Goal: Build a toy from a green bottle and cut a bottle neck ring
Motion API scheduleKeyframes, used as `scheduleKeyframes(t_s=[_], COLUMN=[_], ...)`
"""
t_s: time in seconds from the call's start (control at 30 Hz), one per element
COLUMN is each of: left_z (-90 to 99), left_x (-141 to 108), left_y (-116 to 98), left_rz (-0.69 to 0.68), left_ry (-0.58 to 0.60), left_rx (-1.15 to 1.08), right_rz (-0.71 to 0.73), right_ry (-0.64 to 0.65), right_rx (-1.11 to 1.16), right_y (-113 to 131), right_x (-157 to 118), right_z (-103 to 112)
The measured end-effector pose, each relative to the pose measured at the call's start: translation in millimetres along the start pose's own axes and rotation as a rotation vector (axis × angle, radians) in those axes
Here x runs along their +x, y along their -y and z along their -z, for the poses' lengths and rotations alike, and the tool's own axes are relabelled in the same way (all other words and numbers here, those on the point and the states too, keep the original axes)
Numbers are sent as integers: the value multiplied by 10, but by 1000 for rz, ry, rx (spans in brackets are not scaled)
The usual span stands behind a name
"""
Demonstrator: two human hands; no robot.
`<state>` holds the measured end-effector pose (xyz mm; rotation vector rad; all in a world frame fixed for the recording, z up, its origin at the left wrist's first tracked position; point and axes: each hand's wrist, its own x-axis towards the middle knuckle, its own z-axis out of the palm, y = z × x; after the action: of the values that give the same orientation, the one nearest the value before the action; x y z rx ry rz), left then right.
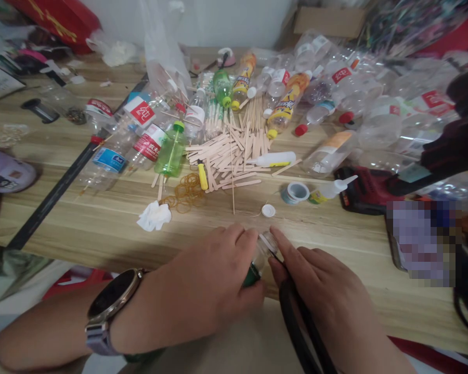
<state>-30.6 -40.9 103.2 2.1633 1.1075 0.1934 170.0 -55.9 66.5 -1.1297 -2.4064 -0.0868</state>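
Note:
My left hand (214,275), with a watch on its wrist, is closed around a plastic bottle (251,276). The bottle's clear neck points up and right, and a green part shows between my fingers; most of its body is hidden under the hand. My right hand (320,280) grips a black two-handled tool (296,317), pliers or scissors; I cannot tell which. Its narrow tip reaches the bottle's mouth, where my right index finger also rests. Just beyond the hands, a white bottle cap (269,210) lies on the wooden table (203,234).
Wooden sticks (234,156) lie in a heap mid-table, near rubber bands (185,193) and a glue bottle (275,159). Plastic bottles (378,122) crowd the back right; a green bottle (171,150) stands left. A red-black power tool (368,189) and phone (395,239) are right.

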Motion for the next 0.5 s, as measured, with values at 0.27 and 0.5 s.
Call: scheduleKeyframes(t_s=[0.27, 0.5], left_z=[-15, -155], left_x=[27, -19], left_y=[-88, -264], left_rz=[7, -18], left_ry=[41, 106], left_rx=[156, 291], right_rz=[28, -218], right_ry=[-82, -144], right_rx=[-44, 108], right_y=[23, -30], right_x=[-9, -16], right_z=[14, -21])
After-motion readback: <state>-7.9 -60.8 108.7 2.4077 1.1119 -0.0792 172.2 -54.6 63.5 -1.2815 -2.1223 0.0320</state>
